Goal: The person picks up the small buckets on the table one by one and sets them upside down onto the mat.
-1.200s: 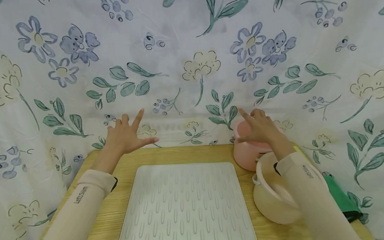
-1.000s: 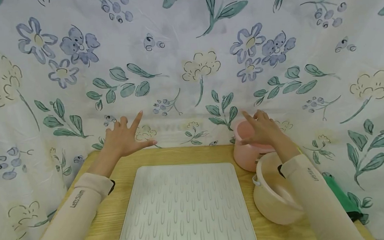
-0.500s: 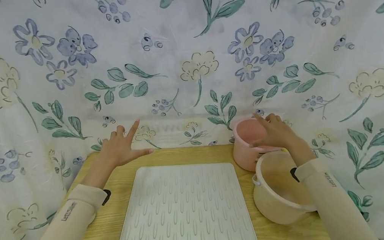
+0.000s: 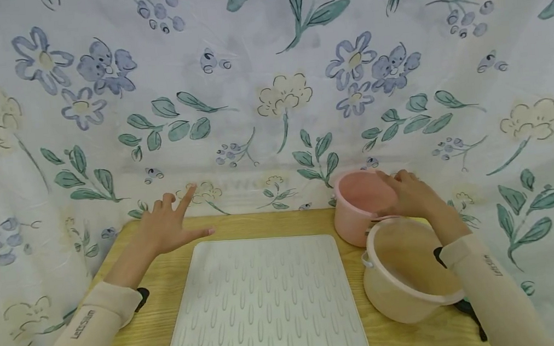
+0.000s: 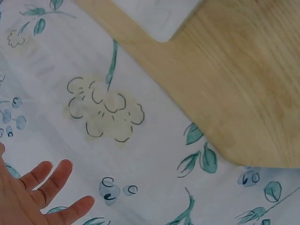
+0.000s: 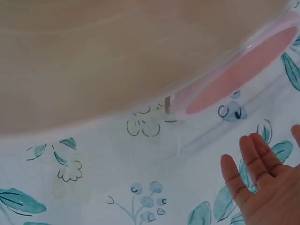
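My left hand (image 4: 165,226) hovers above the far left of the wooden table, index finger and thumb spread apart, holding nothing. In the left wrist view its fingers (image 5: 55,183) are loosely extended. Over the buckets at the right is my right hand (image 4: 410,197), also with thumb and index finger apart and nothing in its grasp. It hides part of the pink bucket (image 4: 348,224), and its forearm crosses the rim of the cream bucket (image 4: 396,294). The right wrist view shows the right fingers (image 6: 255,159) relaxed, apart from the pink bucket.
A pale ridged mat (image 4: 264,306) lies on the wooden table (image 4: 141,311), left of the buckets. A flowered curtain (image 4: 229,78) hangs behind and at both sides. A black item (image 4: 471,315) shows partly beneath the right forearm.
Both hands have lowered and spread wider apart, the left toward the left, the right toward the right. The green item at the right is now hidden by the forearm. Buckets and mat stay put.
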Tool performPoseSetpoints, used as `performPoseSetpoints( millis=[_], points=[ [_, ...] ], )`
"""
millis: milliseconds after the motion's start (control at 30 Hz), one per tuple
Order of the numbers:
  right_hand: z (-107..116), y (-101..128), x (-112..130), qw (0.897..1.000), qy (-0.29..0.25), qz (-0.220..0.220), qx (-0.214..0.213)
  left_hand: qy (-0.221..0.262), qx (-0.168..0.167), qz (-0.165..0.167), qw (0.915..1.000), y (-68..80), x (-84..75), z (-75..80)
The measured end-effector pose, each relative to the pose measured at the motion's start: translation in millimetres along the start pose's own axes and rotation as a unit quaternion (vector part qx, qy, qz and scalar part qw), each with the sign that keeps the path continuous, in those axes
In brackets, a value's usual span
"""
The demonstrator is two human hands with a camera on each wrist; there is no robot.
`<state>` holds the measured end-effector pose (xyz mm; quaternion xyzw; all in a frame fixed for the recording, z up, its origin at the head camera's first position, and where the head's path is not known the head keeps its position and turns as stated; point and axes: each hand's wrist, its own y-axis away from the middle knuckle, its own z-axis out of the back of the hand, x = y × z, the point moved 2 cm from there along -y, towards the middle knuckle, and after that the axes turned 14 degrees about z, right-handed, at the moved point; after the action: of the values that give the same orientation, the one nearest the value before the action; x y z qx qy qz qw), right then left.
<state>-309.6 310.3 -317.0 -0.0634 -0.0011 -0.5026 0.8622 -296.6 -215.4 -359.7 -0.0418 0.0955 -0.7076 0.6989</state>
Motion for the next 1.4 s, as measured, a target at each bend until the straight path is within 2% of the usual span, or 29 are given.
performPoseSetpoints(
  millis=[167, 367, 533, 767, 967, 1167, 1400],
  points=[
    [2.1, 7.5, -3.8, 1.000, -0.012, -0.015, 0.012, -0.007, 0.002, -0.006, 1.0000, 9.1, 4.0, -8.0],
    [2.6, 17.4, -8.7, 0.999, -0.026, -0.032, 0.025, 0.007, -0.010, -0.013, 0.9998, 14.0, 4.6, -11.2],
    [1.9, 25.1, -10.8, 0.999, -0.026, -0.026, 0.017, 0.009, -0.018, -0.016, 0.9997, 19.9, 5.4, -12.1],
    [-0.4, 38.1, -13.1, 0.999, -0.037, -0.002, 0.018, -0.002, 0.022, -0.029, 0.9993, 32.4, 3.7, -17.6],
    [-4.8, 51.0, -17.8, 0.999, -0.040, 0.001, 0.015, -0.002, 0.019, -0.047, 0.9987, 40.6, -0.7, -23.2],
    [-11.5, 65.1, -21.3, 0.995, -0.103, -0.005, 0.013, -0.019, 0.028, -0.075, 0.9966, 54.4, -2.4, -32.2],
    [-10.5, 79.4, -24.9, 0.992, -0.123, -0.024, 0.010, 0.000, 0.037, -0.078, 0.9962, 65.5, -2.9, -40.2]
  ],
)
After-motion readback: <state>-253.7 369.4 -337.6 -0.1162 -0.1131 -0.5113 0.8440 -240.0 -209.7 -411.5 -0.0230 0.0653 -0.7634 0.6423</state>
